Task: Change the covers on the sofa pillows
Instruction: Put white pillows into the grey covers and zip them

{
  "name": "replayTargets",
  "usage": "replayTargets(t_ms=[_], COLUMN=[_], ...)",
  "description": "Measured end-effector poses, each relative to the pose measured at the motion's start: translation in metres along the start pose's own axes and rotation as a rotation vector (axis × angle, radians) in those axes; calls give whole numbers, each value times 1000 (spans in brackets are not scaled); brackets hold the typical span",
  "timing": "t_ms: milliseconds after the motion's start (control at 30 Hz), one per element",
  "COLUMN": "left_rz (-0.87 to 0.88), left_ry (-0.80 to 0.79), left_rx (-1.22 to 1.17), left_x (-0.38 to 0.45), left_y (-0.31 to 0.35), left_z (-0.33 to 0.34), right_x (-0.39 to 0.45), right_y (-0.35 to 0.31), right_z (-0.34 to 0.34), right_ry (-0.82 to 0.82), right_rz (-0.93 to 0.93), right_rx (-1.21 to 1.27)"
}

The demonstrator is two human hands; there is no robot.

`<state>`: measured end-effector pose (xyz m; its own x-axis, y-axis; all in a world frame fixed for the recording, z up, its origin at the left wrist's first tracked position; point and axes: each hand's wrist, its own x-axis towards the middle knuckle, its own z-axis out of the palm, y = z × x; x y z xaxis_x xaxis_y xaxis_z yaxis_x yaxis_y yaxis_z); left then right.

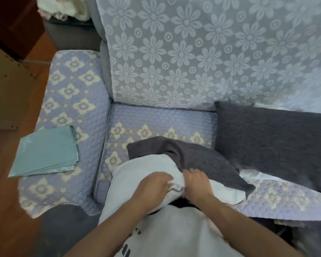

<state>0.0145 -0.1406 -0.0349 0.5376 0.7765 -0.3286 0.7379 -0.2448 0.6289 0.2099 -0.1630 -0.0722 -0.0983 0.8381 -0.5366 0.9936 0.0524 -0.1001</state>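
A white pillow insert (146, 171) lies on the sofa seat in front of me, half out of a dark grey cover (202, 160) that still wraps its far right part. My left hand (156, 184) is clenched on the white pillow. Right beside it, my right hand (196, 182) grips the grey cover's edge where it meets the insert. A second pillow in a dark grey cover (272, 143) rests on the seat to the right. Folded teal covers (46, 153) are stacked on the left armrest.
The sofa has a lilac quilted seat cover (156, 117) and a lace flower throw (193, 52) on the backrest. A wooden floor (0, 201) and a cardboard box (6, 86) lie to the left. Another seat with a white bundle (63, 8) stands at the top left.
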Motion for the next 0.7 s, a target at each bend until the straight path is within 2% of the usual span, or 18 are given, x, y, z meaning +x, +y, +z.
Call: replayTargets(t_ms=[67, 133, 267, 333, 367, 400, 433, 500, 567, 633, 700], left_rz=[-56, -284, -697, -914, -1015, -1101, -1137, -1102, -1016, -1010, -1033], left_ry=[44, 194, 707, 874, 874, 808, 677, 341, 94, -1, 3], left_rx=[-155, -319, -436, -528, -582, -642, -721, -906, -1061, -1093, -1074], left_x=[-11, -34, -87, -98, -97, -93, -87, -64, -34, -3, 21], left_y=[-19, -46, -97, -128, -141, -145, -142, -118, -75, -43, -24], left_z=[-25, -51, -98, -95, -86, -75, -60, -18, 23, 61, 90], right_x=[4, 10, 30, 41, 45, 51, 57, 67, 73, 74, 71], right_y=[-8, -10, -8, -7, -6, -7, -5, 1, 11, 19, 30], right_z=[-25, -48, -98, -116, -126, -135, -142, -147, -141, -126, -106], right_ry=[19, 89, 90, 53, 42, 41, 45, 39, 24, -7, -40], right_rz=[35, 57, 90, 114, 138, 166, 202, 264, 325, 387, 423], right_rx=[75, 79, 74, 189, 277, 373, 480, 582, 540, 467, 407])
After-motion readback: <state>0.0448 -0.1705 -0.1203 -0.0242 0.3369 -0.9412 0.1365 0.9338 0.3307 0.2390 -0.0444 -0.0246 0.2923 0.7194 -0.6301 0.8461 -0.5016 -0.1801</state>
